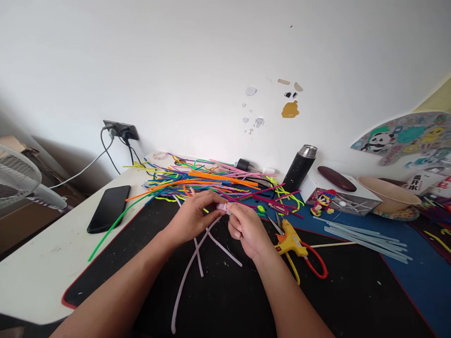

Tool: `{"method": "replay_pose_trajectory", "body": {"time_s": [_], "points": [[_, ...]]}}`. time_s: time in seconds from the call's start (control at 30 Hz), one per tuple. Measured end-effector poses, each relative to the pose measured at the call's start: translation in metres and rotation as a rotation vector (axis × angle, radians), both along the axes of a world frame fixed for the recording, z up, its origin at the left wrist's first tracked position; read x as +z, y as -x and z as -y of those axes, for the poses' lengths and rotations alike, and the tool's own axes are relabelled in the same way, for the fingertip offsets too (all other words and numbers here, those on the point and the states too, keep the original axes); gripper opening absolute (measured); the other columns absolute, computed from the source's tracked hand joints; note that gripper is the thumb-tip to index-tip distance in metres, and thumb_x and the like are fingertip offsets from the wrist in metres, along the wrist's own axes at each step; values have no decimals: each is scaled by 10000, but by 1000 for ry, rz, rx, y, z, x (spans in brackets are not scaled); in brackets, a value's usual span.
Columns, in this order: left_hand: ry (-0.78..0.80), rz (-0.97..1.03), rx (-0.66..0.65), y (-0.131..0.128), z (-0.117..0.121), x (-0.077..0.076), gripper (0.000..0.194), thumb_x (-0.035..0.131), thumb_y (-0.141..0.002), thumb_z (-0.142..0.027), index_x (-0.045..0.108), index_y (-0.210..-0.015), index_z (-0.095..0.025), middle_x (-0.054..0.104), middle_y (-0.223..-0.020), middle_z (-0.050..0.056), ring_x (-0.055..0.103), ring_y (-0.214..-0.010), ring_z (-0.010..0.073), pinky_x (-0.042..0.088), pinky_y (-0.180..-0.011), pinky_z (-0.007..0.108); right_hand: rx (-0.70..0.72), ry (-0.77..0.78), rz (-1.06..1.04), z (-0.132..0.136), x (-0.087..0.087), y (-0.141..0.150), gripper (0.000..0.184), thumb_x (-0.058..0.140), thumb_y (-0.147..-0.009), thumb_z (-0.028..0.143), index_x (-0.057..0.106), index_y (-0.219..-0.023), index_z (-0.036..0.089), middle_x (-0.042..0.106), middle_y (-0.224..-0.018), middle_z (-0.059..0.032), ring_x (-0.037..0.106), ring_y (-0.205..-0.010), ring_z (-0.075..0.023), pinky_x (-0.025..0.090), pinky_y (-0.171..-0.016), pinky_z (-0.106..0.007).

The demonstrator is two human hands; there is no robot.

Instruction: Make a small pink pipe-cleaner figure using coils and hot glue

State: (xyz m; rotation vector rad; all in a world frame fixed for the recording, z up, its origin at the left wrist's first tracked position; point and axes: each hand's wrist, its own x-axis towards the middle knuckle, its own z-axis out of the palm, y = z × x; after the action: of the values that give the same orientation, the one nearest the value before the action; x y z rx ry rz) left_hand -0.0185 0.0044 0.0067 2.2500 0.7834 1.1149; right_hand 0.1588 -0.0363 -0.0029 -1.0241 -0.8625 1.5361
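Both hands meet over the black mat, closed on a bunch of pale lilac pipe cleaners (185,277). My left hand (193,216) pinches the bundle between thumb and fingers. From the other side my right hand (246,227) grips the same spot, its thumb and bent index finger pressed on the lilac piece. Several lilac stems hang below the hands, spreading and crossing over the mat. The exact shape at the fingertips is mostly covered by the fingers.
Behind the hands lies a heap of coloured pipe cleaners (211,178). To the right are a yellow glue gun (291,241), red-handled scissors (319,270), glue sticks (366,239) and a black thermos (299,169). A phone (109,209) rests at left on the white table, near a fan (21,173).
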Motion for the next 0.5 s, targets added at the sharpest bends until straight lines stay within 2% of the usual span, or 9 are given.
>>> {"method": "replay_pose_trajectory", "body": {"time_s": [0.13,0.3,0.4,0.5], "points": [[13,55,45,-2,1,-1,80,723,-934,-245,718,-1001,-202,760,-966,54,699,-869,181,567,-769,282,0,-16,-27,1,3,2,420,784,-820,529,541,-722,201,339,-454,121,298,-372,-53,140,-395,-208],[166,179,108,-2,0,-5,166,730,-932,-303,721,-1057,-194,744,-956,53,702,-829,177,587,-742,290,-17,-68,-33,2,7,2,514,742,-854,609,473,-677,208,440,-498,83,373,-381,-63,198,-398,-214],[183,197,117,-3,0,-7,193,740,-926,-317,717,-1070,-191,748,-977,58,713,-844,182,600,-768,303,-38,-85,-11,2,7,2,462,738,-854,619,558,-781,200,473,-518,80,394,-385,-71,209,-394,-209],[97,145,135,-4,1,-5,151,717,-944,-301,715,-1054,-197,748,-964,58,710,-830,174,598,-761,294,-29,-97,31,2,6,3,457,744,-853,615,636,-985,191,499,-531,85,410,-385,-77,227,-388,-200]]}}
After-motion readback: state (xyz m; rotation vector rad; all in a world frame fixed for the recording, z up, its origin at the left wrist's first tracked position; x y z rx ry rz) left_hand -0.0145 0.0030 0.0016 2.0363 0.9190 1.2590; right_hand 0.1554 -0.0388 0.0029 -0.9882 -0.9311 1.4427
